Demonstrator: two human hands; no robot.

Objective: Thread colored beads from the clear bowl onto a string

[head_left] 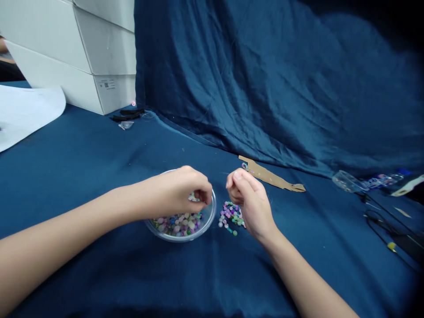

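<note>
Beads (177,224) lie heaped in a clear bowl (212,207) under our curled left hand (185,192), its hold unclear, while our pinched right hand (243,192) hangs just above a beaded strand (231,216); a knock on the rim could scatter them across the bench (82,154).

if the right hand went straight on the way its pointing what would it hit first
Probably the brown cardboard strip beyond the fingertips of the right hand, near its beaded end, though depth is hard to judge from this view.
</note>
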